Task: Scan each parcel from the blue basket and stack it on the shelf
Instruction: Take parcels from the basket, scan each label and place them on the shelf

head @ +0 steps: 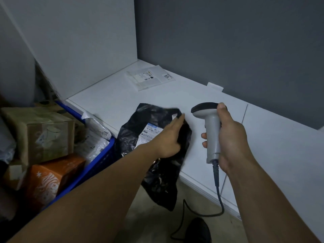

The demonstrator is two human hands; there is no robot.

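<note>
The white shelf [175, 99] takes up most of what's in front of me, a broad flat board set against a dark grey wall, with a white upright panel closing its left end. Pushed up against that end is the blue basket [98, 162], packed full: a worn brown carton [45, 134] on top, an orange box [50, 181] with a pale printed pattern below it, and crinkled white poly bags [94, 137] along the rim. There is print on the bags, too small and smeared to read.

The black plastic parcel [138, 132] sits half on the shelf's front edge, its lower part hanging down over the floor. Far back on the shelf, well apart from it, lies a flat white parcel [149, 78] – labels on it, one with bold dark characters, but I cannot make them out.

The hands are apart. The left hand [170, 137] grips the black parcel at its right edge, lying over part of the shipping label [150, 132]. That label has a blue band at the top and rows of dark text, all blurred. The right hand [231, 137] is wrapped round the grey handle of the barcode scanner [210, 127], thumb up by its dark head, which faces left toward the parcel – near it, not touching. A black cable [217, 188] drops from the handle to the floor.
</note>
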